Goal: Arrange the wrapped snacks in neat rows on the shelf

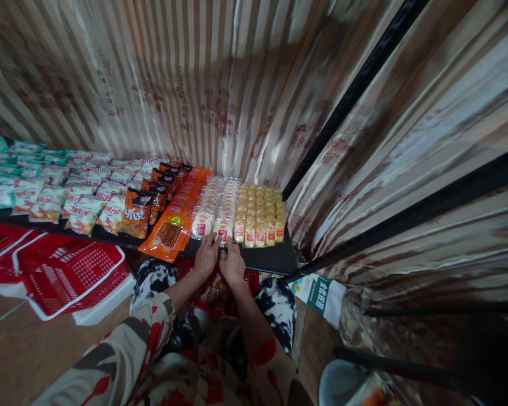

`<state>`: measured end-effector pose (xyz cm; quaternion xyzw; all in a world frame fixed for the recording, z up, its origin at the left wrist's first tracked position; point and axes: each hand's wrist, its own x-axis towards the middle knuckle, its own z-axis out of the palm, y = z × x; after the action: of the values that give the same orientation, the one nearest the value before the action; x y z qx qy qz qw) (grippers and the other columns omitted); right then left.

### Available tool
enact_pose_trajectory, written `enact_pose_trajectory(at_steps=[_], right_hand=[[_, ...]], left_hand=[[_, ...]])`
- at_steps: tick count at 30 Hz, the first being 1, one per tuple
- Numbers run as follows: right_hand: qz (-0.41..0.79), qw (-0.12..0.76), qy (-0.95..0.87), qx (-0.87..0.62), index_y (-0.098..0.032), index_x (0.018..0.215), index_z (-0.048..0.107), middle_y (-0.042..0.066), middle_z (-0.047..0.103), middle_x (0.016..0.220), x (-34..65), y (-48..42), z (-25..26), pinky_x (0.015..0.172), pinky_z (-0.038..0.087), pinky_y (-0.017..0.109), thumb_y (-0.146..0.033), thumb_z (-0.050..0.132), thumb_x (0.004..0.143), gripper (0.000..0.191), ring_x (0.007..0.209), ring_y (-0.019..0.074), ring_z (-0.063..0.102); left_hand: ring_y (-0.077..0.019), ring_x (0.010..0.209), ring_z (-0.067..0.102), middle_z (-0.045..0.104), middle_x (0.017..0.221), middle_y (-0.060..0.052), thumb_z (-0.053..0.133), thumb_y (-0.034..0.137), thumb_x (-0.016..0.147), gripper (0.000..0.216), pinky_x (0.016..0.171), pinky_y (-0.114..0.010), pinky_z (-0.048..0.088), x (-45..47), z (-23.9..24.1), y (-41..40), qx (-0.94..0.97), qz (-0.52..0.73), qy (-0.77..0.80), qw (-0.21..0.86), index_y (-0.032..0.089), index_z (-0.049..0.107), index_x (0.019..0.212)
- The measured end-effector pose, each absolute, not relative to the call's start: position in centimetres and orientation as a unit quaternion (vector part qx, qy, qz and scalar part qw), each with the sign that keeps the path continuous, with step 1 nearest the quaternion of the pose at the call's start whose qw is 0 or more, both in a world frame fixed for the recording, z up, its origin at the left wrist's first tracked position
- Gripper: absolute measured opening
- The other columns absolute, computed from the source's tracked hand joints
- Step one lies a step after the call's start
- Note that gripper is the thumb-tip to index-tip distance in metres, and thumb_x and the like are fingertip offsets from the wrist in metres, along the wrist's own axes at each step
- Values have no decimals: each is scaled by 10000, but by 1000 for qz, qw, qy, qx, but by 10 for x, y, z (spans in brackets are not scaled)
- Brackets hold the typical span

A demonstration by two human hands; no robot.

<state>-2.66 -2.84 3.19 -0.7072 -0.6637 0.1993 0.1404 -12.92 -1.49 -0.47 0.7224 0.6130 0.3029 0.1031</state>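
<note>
Floral sleeve nearest | left hand, right hand: fingers half-extended at front white packet, hold unclear | packet: second column right of orange bag | risk: uneven push buckling column

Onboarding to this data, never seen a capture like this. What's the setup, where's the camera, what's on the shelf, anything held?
No machine here: just a person's bare left hand and right hand. The single picture comes from a head-worn camera looking forward and down.

On the black shelf, left to right: green-and-white bags, white-and-red bags, orange-and-black bags, flat orange packs, clear-wrapped white packets and yellow packets.

Both hands are at the front white packet in the right-hand white column; whether they grip it or only touch it isn't clear.
</note>
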Motion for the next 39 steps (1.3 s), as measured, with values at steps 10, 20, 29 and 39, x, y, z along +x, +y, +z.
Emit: enact_pose_trajectory(at_steps=[10, 20, 29, 39], right_hand=[[193, 130, -670, -705, -195, 1466, 234, 111, 505, 1267, -28, -26, 32, 732, 477, 313, -264, 377, 892, 596, 962, 214, 627], [191, 144, -660, -712, -227, 1454, 263, 93, 500, 1292, -29, -30, 32, 748, 475, 285, -263, 382, 891, 577, 975, 189, 620], [182, 161, -660, -711, -273, 1437, 302, 69, 517, 1254, -29, -31, 25, 804, 473, 279, -236, 400, 889, 558, 992, 176, 602], [212, 296, -636, -681, -189, 1212, 539, 65, 574, 1164, -23, -39, 5, 895, 444, 280, -197, 393, 866, 376, 954, 146, 589]], left_hand=[[-217, 1278, 384, 479, 1346, -83, 444, 125, 870, 371, 1059, -368, 359, -130, -11, -13, 730, 308, 599, 116, 193, 575, 1211], [-218, 1264, 402, 484, 1344, -104, 448, 132, 887, 405, 1069, -397, 359, -133, -22, -12, 749, 298, 584, 101, 183, 517, 1282], [-213, 1236, 418, 520, 1273, -116, 429, 147, 890, 383, 1055, -411, 375, -137, -32, -10, 759, 336, 548, 103, 169, 524, 1261], [-232, 1212, 416, 509, 1237, -133, 368, 102, 862, 404, 1043, -452, 384, -145, -41, -47, 762, 356, 535, 85, 138, 528, 1232]])
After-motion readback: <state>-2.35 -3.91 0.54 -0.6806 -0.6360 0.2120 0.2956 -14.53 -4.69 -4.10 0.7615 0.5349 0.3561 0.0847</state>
